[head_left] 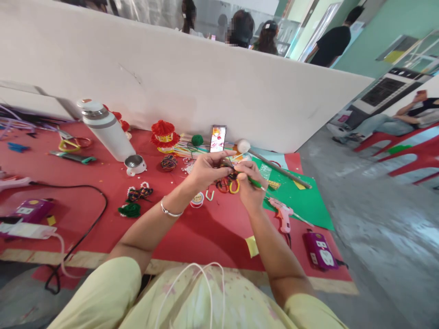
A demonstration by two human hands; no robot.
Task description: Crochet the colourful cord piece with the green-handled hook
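Note:
My left hand (210, 171) and my right hand (253, 183) meet above the red table, their fingertips close together. A slim green-handled tool (256, 183) lies in my closed right hand; its exact kind is unclear. My left fingers pinch some dark yarn (232, 169), partly hidden by the fingers. Just below are a red loop (222, 185) and a yellow loop (234, 186). Near my left wrist sit a spool of thread (197, 199) and a pale U-shaped piece (210, 195). A lit phone (217, 138) leans upright behind my hands.
A white thermos (109, 132) and its metal cup (135, 164) stand left. Beyond lie a red-yellow craft piece (164, 136) and a yarn ball (168, 162). On the right are a pink glue gun (283, 213), a purple box (319, 249) and a stick (279, 169). A white partition (206, 87) rises behind.

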